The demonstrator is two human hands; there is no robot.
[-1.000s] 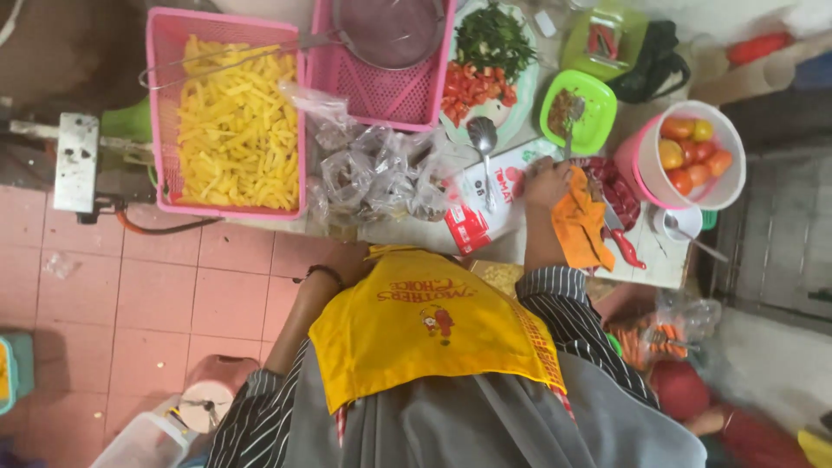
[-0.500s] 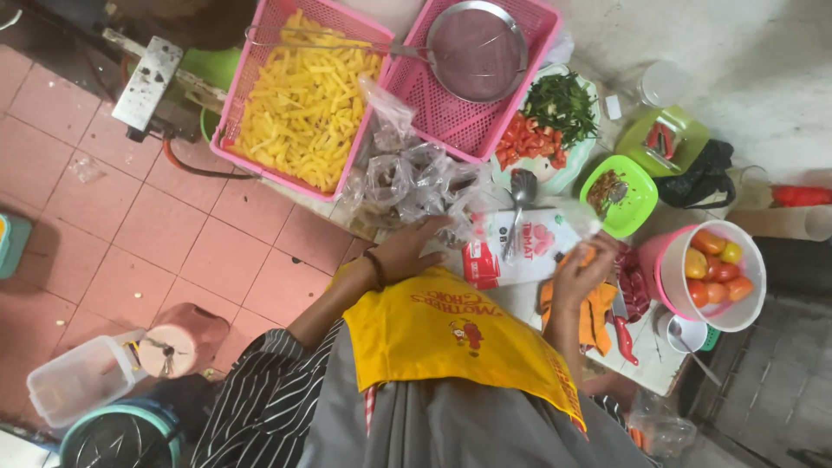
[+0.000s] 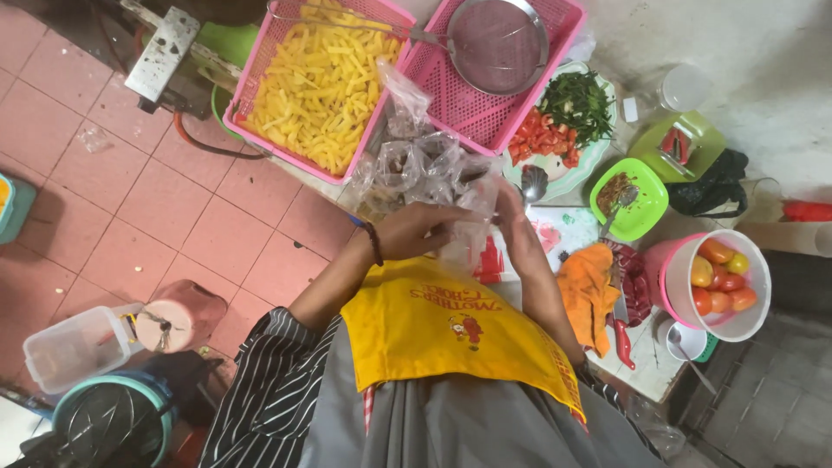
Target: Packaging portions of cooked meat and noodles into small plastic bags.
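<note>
Both hands work at one thin clear plastic bag (image 3: 468, 238) near the apron, the left hand (image 3: 416, 232) pinching its mouth and the right hand (image 3: 513, 227) closed on its side, the bag looking empty, while the pink basket of yellow potato sticks (image 3: 316, 78) sits full beyond.

2 pink baskets (image 3: 520, 113) sit side by side, one filled with yellow strips (image 3: 321, 82). The apron (image 3: 442, 334) is yellow with red print, over black-and-white striped sleeves (image 3: 260, 407). A plate (image 3: 563, 178) bears red and dark green chopped bits. The small bowl (image 3: 646, 208) is bright green, the cloth (image 3: 588, 290) orange, the floor tiles (image 3: 130, 199) salmon pink.
</note>
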